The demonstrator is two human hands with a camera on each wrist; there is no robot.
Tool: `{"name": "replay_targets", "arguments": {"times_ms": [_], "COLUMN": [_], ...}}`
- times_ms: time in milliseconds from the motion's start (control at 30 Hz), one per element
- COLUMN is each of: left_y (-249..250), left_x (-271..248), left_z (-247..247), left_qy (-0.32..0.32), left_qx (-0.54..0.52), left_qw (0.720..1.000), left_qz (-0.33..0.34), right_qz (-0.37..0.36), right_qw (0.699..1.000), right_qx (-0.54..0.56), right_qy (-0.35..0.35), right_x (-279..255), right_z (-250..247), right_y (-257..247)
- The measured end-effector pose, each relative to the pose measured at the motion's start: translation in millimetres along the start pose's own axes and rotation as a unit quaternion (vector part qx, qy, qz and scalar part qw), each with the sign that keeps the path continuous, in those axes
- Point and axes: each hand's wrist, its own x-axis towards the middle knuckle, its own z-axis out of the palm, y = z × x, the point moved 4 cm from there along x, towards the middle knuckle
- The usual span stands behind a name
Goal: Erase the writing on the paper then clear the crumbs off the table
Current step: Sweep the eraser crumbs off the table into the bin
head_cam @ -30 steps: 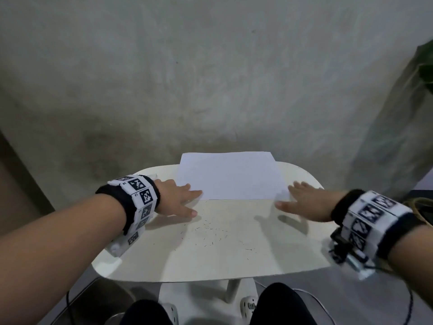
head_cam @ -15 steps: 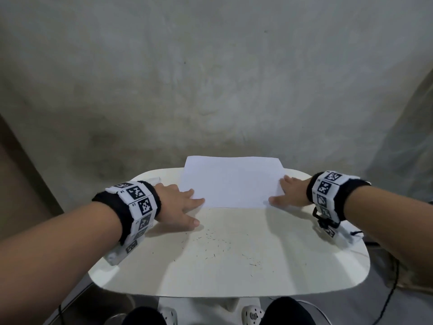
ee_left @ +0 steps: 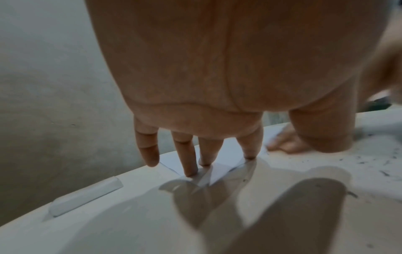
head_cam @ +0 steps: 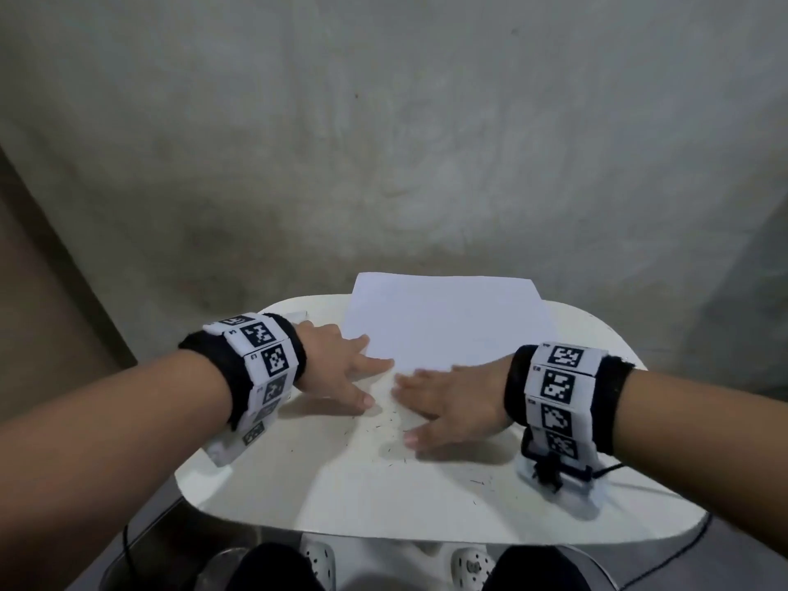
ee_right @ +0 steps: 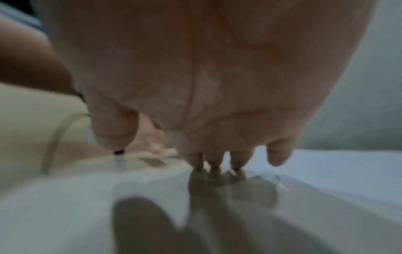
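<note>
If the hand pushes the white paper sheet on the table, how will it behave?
The white paper sheet is thin and probably light, so it may slide easily. Its far edge overhangs the white table, so it could droop or slip off.

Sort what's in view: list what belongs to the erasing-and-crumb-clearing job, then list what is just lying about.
Belongs to the job:
- paper, at the table's far edge
- crumbs, dark specks scattered near both hands
- table
- left hand, fingers on the paper's corner
- right hand, flat on the table

Just lying about:
- white bar near the table's left rim
- black cable by the right wrist
</note>
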Motion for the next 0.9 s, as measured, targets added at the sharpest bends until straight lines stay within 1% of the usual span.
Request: {"name": "replay_targets", "arguments": {"times_ms": [33, 67, 133, 167, 200, 300, 333, 400, 433, 467, 500, 533, 567, 600, 633, 667, 700, 733, 800, 833, 867, 900], "left_y": [-1, -2, -4, -4, -4, -6, -7, -9, -10, -9, -7, -5, -4, -2, -1, 0, 1, 1, 3, 4, 4, 4], "left_x": [0, 1, 2, 3, 4, 7, 8, 9, 9, 9, 9, 9, 9, 8, 7, 7, 6, 6, 6, 6, 6, 6], "left_z": [0, 0, 1, 2, 2, 3, 4, 5, 5, 5, 5, 5, 5, 5, 5, 5, 5, 4, 3, 2, 1, 0], "left_qy": [0.000, 0.001, 0.004, 0.007, 0.009, 0.010, 0.008, 0.004, 0.005, 0.007, 0.006, 0.005, 0.002, -0.001, 0.000, 0.001, 0.002, 0.002, 0.001, 0.002, 0.001, -0.001], "left_qx": [-0.009, -0.015, -0.017, -0.018, -0.018, -0.025, -0.029, -0.034, -0.033, -0.030, -0.025, -0.023, -0.024, -0.021, -0.014, -0.004, 0.003, 0.009, 0.017, 0.020, 0.022, 0.023], "left_qw": [1.000, 1.000, 1.000, 1.000, 1.000, 1.000, 0.999, 0.999, 0.999, 0.999, 0.999, 0.999, 1.000, 1.000, 1.000, 1.000, 1.000, 1.000, 1.000, 1.000, 1.000, 1.000], "left_qz": [0.002, 0.003, -0.002, -0.006, -0.009, -0.008, -0.012, -0.030, -0.038, -0.039, -0.032, -0.024, -0.016, -0.009, -0.004, -0.001, -0.001, -0.003, -0.002, 0.000, 0.000, -0.003], "right_qz": [-0.020, -0.014, 0.053, 0.072, 0.059, -0.035, -0.034, 0.008, 0.012, -0.010, -0.045, -0.065, -0.051, -0.009, 0.050, 0.111, 0.171, 0.223, 0.322, 0.354, 0.371, 0.364], "right_qw": [0.999, 0.999, 0.995, 0.992, 0.993, 0.999, 0.998, 0.997, 0.997, 0.999, 0.999, 0.997, 0.994, 0.987, 0.974, 0.958, 0.944, 0.935, 0.922, 0.915, 0.906, 0.900], "right_qx": [0.024, 0.035, -0.003, -0.021, -0.032, -0.013, -0.006, -0.030, -0.043, -0.036, -0.005, 0.037, 0.077, 0.119, 0.160, 0.195, 0.219, 0.218, 0.172, 0.159, 0.170, 0.197], "right_qy": [0.010, 0.032, 0.086, 0.099, 0.096, 0.040, 0.045, 0.066, 0.058, 0.040, 0.024, 0.028, 0.058, 0.105, 0.151, 0.177, 0.179, 0.171, 0.127, 0.112, 0.115, 0.133], "right_x": [3, 8, 15, 15, 16, 8, 9, 11, 11, 9, 1, -9, -23, -40, -60, -83, -106, -125, -141, -139, -129, -114], "right_z": [-4, -9, -10, -6, -1, 2, -3, -11, -9, -6, -4, -3, -4, -2, 6, 21, 43, 64, 113, 128, 139, 140], "right_y": [-9, -10, -4, -6, -10, -31, -30, -22, -22, -25, -28, -29, -21, -6, 18, 42, 60, 69, 77, 71, 57, 35]}}
